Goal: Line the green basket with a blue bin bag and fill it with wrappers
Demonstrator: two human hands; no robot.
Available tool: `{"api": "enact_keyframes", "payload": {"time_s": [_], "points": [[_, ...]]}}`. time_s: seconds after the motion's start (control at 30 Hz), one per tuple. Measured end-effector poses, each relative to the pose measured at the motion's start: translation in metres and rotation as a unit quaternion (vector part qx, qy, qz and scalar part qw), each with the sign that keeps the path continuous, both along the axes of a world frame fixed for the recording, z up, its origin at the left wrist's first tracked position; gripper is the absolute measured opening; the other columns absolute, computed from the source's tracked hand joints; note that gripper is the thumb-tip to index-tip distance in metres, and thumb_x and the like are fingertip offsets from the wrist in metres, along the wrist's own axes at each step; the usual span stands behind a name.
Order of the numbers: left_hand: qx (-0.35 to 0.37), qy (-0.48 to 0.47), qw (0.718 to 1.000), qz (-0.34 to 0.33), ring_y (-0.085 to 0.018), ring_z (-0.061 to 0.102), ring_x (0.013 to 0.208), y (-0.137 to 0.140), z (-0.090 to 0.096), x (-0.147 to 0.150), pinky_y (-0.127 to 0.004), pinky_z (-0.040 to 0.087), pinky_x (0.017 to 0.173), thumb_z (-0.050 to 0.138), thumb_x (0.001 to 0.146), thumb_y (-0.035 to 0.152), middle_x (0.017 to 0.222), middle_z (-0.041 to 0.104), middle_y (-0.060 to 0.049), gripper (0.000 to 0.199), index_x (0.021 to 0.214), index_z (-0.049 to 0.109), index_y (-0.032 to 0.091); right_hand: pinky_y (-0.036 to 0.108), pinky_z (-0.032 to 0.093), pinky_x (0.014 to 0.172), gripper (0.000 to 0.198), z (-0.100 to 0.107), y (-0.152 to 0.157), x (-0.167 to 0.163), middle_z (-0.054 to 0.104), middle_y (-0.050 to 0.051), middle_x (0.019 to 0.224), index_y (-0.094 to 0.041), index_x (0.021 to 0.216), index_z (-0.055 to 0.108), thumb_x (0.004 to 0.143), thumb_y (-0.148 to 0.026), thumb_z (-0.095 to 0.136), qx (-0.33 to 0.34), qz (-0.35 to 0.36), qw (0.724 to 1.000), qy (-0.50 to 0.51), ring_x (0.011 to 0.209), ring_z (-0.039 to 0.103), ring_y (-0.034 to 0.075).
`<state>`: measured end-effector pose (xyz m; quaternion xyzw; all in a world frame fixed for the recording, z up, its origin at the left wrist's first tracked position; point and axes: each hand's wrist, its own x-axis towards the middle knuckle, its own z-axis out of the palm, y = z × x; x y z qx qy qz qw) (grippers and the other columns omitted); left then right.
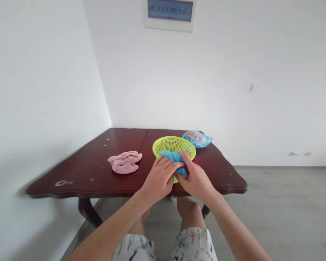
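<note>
Both hands are together at the near side of a lime-green plastic basket (170, 141) with a perforated wall. Between them is a bunched piece of thin blue material (173, 156), either cloth or plastic bag; I cannot tell which. My left hand (161, 175) has its fingers closed over the left side of it. My right hand (193, 178) grips the right side, thumb and fingers pressed in. Small red items (188, 154) show in the basket by the right fingers. The hands hide the basket's front and part of the blue material.
A crumpled pink cloth (125, 162) lies on the dark wooden table (97, 174) to the left. Behind the basket on the right sits a translucent blue plastic bag (197, 139) with something inside. White walls stand behind and to the left. My knees are below the table's front edge.
</note>
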<state>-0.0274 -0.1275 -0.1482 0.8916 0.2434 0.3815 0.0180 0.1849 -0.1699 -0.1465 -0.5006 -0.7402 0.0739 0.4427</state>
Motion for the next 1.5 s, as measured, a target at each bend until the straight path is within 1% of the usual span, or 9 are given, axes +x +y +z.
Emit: {"api": "enact_keyframes", "payload": {"time_s": [0.13, 0.3, 0.5, 0.6, 0.73, 0.97, 1.13, 1.27, 1.5], "points": [[0.055, -0.031, 0.998, 0.000, -0.032, 0.066, 0.149, 0.012, -0.021, -0.007, -0.064, 0.034, 0.145, 0.056, 0.109, 0.010, 0.152, 0.074, -0.010, 0.067, 0.170, 0.058, 0.034, 0.029, 0.058, 0.066, 0.007, 0.022, 0.040, 0.007, 0.082, 0.004, 0.088, -0.023, 0.099, 0.074, 0.092, -0.026, 0.073, -0.086, 0.068, 0.993, 0.042, 0.076, 0.076, 0.022], [0.046, -0.098, 0.990, 0.089, -0.036, 0.055, 0.166, 0.043, -0.054, -0.021, -0.066, 0.034, 0.145, 0.068, 0.117, 0.035, 0.175, 0.059, -0.020, 0.062, 0.174, 0.044, 0.025, 0.029, 0.047, 0.040, 0.044, 0.061, 0.099, 0.018, 0.073, 0.001, 0.072, -0.024, 0.097, 0.070, 0.092, -0.064, 0.085, -0.152, 0.065, 0.948, 0.271, 0.046, 0.066, 0.019], [0.004, -0.084, 0.991, 0.106, -0.035, 0.051, 0.170, 0.061, -0.071, -0.028, -0.068, 0.032, 0.146, 0.059, 0.123, 0.038, 0.176, 0.059, -0.017, 0.041, 0.162, 0.055, 0.027, 0.047, 0.071, 0.100, 0.044, 0.113, 0.146, 0.042, 0.083, 0.014, 0.127, -0.022, 0.130, 0.071, 0.104, -0.058, 0.075, 0.131, -0.017, 0.985, 0.112, 0.114, 0.080, 0.030], [-0.007, -0.108, 0.989, 0.098, -0.036, 0.039, 0.178, 0.066, -0.078, -0.030, -0.069, 0.032, 0.147, 0.059, 0.123, 0.040, 0.188, 0.045, -0.019, 0.056, 0.175, 0.043, 0.028, 0.068, 0.047, 0.136, 0.071, 0.139, 0.155, 0.058, 0.069, 0.023, 0.166, -0.017, 0.168, 0.054, 0.108, -0.053, 0.068, 0.260, -0.103, 0.957, -0.081, 0.155, 0.062, 0.044], [-0.031, -0.159, 0.983, 0.084, -0.038, 0.029, 0.183, 0.082, -0.092, -0.041, -0.069, 0.030, 0.148, 0.056, 0.123, 0.042, 0.196, 0.028, -0.020, 0.065, 0.183, 0.032, 0.030, 0.078, 0.025, 0.145, 0.092, 0.155, 0.171, 0.079, 0.054, 0.023, 0.182, -0.015, 0.186, 0.030, 0.110, -0.054, 0.064, 0.291, -0.171, 0.917, -0.213, 0.171, 0.043, 0.051], [-0.178, -0.228, 0.949, 0.129, -0.036, 0.033, 0.181, 0.132, -0.159, -0.073, -0.069, 0.026, 0.149, 0.045, 0.126, 0.055, 0.191, 0.040, -0.019, 0.059, 0.177, 0.041, 0.027, 0.071, 0.023, 0.149, 0.091, 0.109, 0.228, 0.094, 0.059, 0.026, 0.175, -0.006, 0.189, 0.024, 0.114, -0.048, 0.055, 0.229, -0.146, 0.921, -0.281, 0.170, 0.044, 0.048], [-0.387, -0.322, 0.859, 0.092, -0.041, 0.054, 0.168, 0.158, -0.207, -0.078, -0.069, 0.036, 0.144, 0.048, 0.117, 0.082, 0.181, 0.053, -0.023, 0.081, 0.170, 0.049, 0.022, 0.073, 0.029, 0.144, 0.089, 0.067, 0.273, 0.094, 0.061, 0.027, 0.171, -0.005, 0.190, 0.022, 0.116, -0.045, 0.051, 0.183, -0.129, 0.924, -0.311, 0.164, 0.048, 0.049], [-0.473, -0.375, 0.795, 0.053, -0.038, 0.080, 0.128, 0.170, -0.210, -0.080, -0.062, 0.056, 0.127, 0.052, 0.111, 0.090, 0.146, 0.079, -0.021, 0.081, 0.146, 0.067, 0.018, 0.075, 0.024, 0.145, 0.096, 0.041, 0.312, 0.087, 0.045, 0.029, 0.185, -0.006, 0.192, 0.004, 0.117, -0.047, 0.048, 0.150, -0.173, 0.935, -0.272, 0.172, 0.038, 0.051], [-0.473, -0.342, 0.809, 0.073, -0.033, 0.081, 0.107, 0.168, -0.201, -0.083, -0.049, 0.061, 0.107, 0.069, 0.105, 0.083, 0.113, 0.085, -0.011, 0.063, 0.117, 0.077, 0.022, 0.068, 0.028, 0.147, 0.116, 0.004, 0.379, 0.080, 0.015, 0.034, 0.197, -0.001, 0.189, -0.012, 0.109, -0.042, 0.062, -0.047, -0.173, 0.975, -0.134, 0.185, 0.018, 0.048]]}}
